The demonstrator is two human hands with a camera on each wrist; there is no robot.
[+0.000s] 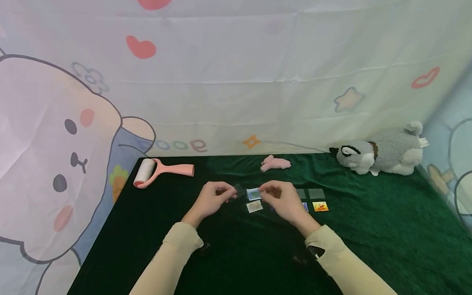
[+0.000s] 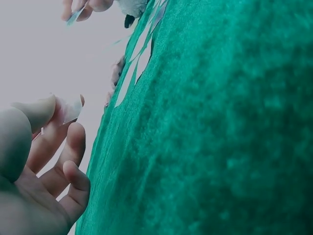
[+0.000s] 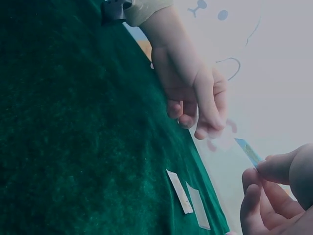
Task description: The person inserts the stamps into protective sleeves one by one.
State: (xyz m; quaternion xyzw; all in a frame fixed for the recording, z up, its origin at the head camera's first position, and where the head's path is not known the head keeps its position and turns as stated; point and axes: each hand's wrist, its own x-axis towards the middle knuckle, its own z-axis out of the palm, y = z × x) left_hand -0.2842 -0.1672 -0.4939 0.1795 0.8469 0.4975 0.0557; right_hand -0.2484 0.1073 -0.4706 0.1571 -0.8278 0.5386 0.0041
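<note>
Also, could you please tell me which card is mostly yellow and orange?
The rightmost card in the nearer row; the leftmost card there is pale, and the right hand holds a bluish card.

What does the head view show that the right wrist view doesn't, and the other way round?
Only the head view shows the lint roller, the gray plush toy and the yellow-and-orange card. Only the right wrist view shows the right hand plainly from its palm side; I make out no extra object there. Both show the left hand, the picture card pinched in the right, and the green cloth.
</note>
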